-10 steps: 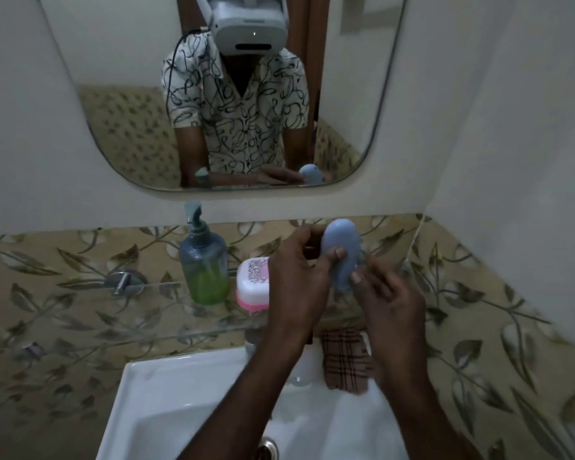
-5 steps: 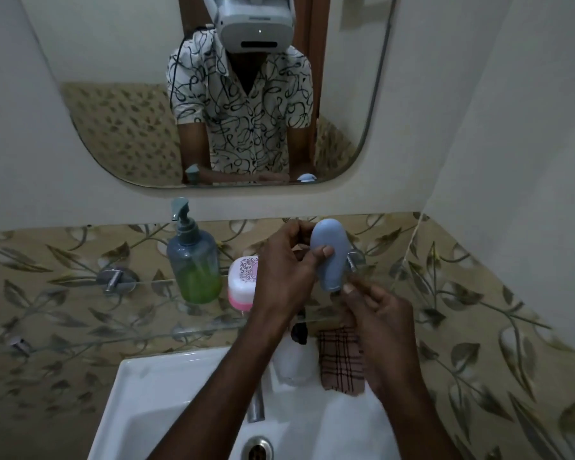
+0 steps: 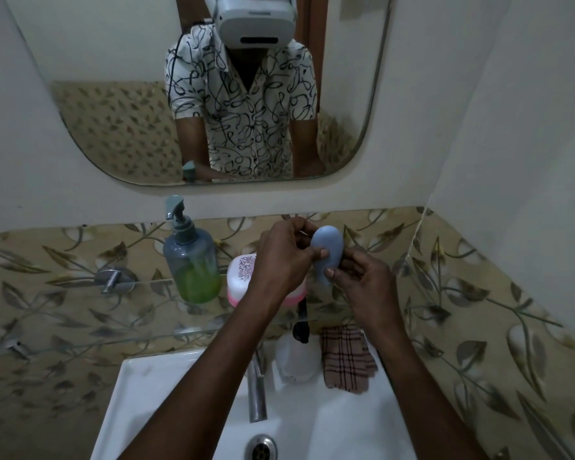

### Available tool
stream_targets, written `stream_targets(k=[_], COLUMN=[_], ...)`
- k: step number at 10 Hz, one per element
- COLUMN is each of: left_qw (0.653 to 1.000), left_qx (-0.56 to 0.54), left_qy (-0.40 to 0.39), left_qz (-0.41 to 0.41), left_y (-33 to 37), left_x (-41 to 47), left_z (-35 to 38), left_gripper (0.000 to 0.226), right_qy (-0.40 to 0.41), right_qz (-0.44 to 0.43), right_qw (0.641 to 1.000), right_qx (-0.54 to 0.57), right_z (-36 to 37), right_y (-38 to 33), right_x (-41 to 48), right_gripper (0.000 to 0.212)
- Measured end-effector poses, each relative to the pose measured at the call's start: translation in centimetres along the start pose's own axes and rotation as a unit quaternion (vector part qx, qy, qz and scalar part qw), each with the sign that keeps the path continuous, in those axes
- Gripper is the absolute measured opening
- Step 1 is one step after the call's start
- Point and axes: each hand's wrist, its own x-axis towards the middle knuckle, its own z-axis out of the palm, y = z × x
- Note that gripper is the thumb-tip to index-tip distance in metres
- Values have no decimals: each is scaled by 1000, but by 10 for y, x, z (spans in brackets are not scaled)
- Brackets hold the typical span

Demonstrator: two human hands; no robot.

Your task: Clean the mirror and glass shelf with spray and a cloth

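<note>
A rounded mirror hangs on the wall above a glass shelf. Over the shelf's right part both hands grip a small pale blue oval bottle, held upright. My left hand pinches its left side and my right hand holds its lower right. A white spray bottle with a black trigger stands on the sink's back ledge. A checked brown cloth lies just right of it.
On the shelf stand a blue pump bottle of green liquid and a pink and white soap box, partly behind my left wrist. The white sink with a metal tap is below. A wall closes the right side.
The view has tilted, so the mirror shows more of the reflected person. Both hands keep the blue bottle, which has shifted slightly within my fingers.
</note>
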Motion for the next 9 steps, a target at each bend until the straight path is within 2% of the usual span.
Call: stream_targets(k=[2, 4, 6, 7, 8, 9], left_qw=[1000, 1000, 999, 998, 994, 984], left_qx=[5, 15, -8, 4, 3, -24], left_qy=[-8, 3, 21, 48, 89, 150], left_qz=[7, 15, 27, 46, 64, 97], left_y=[1, -3, -8, -9, -7, -9], left_x=[-1, -7, -18, -25, -34, -61], left_z=[0, 2, 3, 1, -5, -13], left_gripper=[24, 26, 40, 46, 45, 32], right_qy=[-14, -26, -34, -42, -16, 66], right_qz=[1, -6, -2, -3, 8, 12], right_qw=[999, 999, 999, 998, 1000, 994], right_qx=[-29, -31, -37, -40, 11, 90], right_z=[-1, -1, -1, -2, -4, -8], right_y=[4, 4, 3, 2, 7, 9], right_x=[1, -1, -2, -4, -5, -18], right_gripper=[27, 31, 32, 40, 52, 51])
